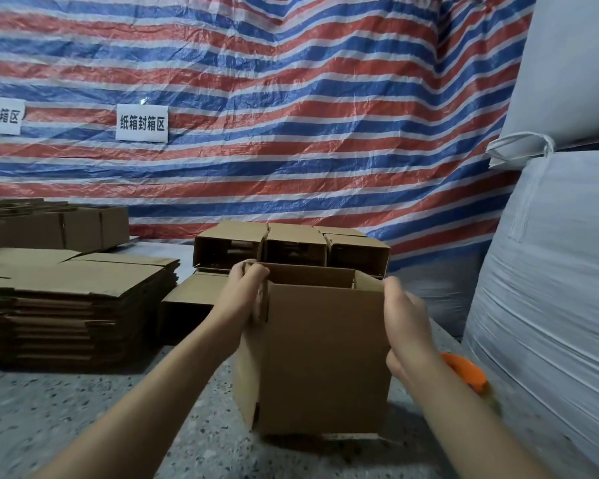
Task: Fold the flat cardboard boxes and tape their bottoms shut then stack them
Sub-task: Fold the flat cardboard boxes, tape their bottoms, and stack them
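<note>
A brown cardboard box stands upright on the speckled floor in the middle, opened into a tube with its top flaps up. My left hand grips its upper left corner, fingers curled over the flap edge. My right hand presses against its right side near the top corner. A stack of flat cardboard boxes lies to the left. Behind the held box, several folded boxes lie on their sides in a row, stacked on others.
An orange tape dispenser lies on the floor behind my right forearm. Big white sacks rise on the right. A striped tarp with two paper signs hangs behind. More folded boxes sit at far left.
</note>
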The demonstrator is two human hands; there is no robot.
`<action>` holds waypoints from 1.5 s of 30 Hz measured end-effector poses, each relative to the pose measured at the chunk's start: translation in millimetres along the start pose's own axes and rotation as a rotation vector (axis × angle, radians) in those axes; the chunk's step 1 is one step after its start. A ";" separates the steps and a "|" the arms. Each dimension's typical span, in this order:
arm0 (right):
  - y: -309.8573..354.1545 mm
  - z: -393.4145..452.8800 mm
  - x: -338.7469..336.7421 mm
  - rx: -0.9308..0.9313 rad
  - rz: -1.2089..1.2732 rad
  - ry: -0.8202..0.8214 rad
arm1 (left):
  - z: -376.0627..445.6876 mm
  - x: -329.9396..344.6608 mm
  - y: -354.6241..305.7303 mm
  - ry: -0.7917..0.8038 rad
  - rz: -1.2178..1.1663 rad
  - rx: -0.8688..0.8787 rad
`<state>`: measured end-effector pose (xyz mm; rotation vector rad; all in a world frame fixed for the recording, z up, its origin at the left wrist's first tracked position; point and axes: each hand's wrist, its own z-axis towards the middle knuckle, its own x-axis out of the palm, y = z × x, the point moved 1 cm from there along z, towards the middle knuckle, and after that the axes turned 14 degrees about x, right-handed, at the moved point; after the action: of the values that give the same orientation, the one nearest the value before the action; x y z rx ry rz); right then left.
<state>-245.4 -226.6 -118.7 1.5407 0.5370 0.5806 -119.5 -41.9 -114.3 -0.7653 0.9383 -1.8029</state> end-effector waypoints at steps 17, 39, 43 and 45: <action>-38.5 16.0 -13.0 0.234 0.154 0.284 | -22.3 -3.7 9.2 0.105 -0.186 -0.184; -53.2 17.2 -0.4 0.364 0.263 0.331 | -33.9 -0.6 18.4 -0.052 -0.212 -0.163; -51.9 18.8 1.2 0.398 0.271 0.333 | -33.8 -3.5 20.4 -0.025 -0.209 -0.233; -51.3 19.8 1.0 0.394 0.235 0.313 | -33.4 -5.2 23.3 -0.037 -0.205 -0.270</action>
<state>-231.2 -238.5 -170.5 1.9149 0.7456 0.9491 -134.4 -34.4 -151.8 -1.0938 1.1274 -1.8503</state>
